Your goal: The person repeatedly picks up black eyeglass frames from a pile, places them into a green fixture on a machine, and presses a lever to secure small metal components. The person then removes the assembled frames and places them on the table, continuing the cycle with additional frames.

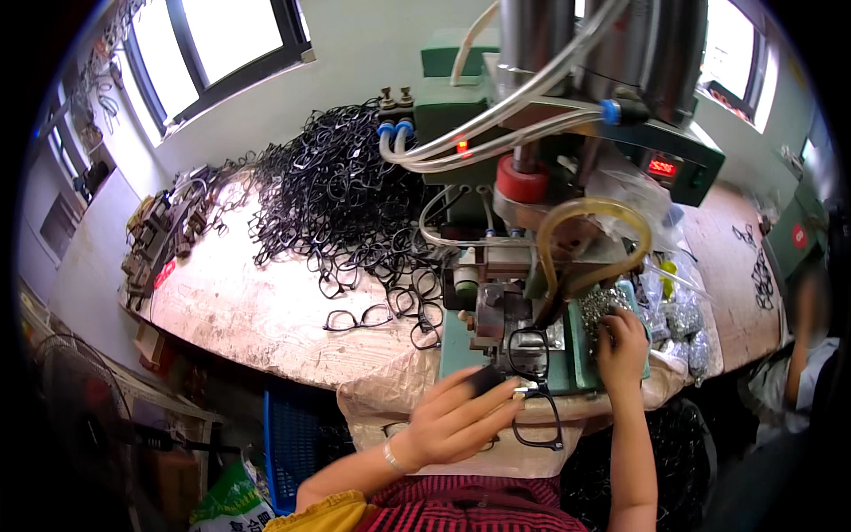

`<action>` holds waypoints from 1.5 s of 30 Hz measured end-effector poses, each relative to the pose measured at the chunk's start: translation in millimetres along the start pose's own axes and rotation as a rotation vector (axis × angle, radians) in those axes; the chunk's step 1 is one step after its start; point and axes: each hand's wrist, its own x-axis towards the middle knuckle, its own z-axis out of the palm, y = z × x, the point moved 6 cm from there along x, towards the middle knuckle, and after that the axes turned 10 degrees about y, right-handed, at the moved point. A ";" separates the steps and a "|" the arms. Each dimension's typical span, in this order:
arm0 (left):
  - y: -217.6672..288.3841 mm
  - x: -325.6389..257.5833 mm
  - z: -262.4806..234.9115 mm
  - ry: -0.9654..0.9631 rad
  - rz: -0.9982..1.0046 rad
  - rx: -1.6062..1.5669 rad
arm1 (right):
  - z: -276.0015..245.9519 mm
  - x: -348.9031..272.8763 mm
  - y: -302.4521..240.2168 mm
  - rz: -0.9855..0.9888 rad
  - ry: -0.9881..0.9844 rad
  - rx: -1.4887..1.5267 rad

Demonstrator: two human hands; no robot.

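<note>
My left hand (461,417), with a black wrap on one finger, is closed on a black eyeglass frame (558,417) at the front of a green press machine (452,355). One rim of the frame reaches up to the machine's metal fixture (505,310), and the other hangs nearer me. My right hand (623,346) dips curled fingers into a green tray (581,363) of small shiny metal parts (603,306). Whatever its fingertips hold is too small to make out.
A large heap of black eyeglass frames (337,177) covers the table's back, with loose ones in front. Metal fixtures (155,239) line the left edge. Bags of small parts (683,319) lie right of the tray. A blue crate (292,443) stands below. Another person (802,355) is at far right.
</note>
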 end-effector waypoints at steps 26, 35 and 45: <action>-234.1 -162.9 -53.9 -0.237 -1.322 0.273 | -90.2 -75.4 24.4 0.594 0.215 0.341; -181.4 -75.8 -24.7 0.436 -1.038 -0.491 | 4.6 23.0 -82.6 0.370 0.041 0.703; -93.7 -10.9 -35.9 0.730 -0.609 -0.773 | 12.6 12.0 -97.2 0.553 0.074 1.042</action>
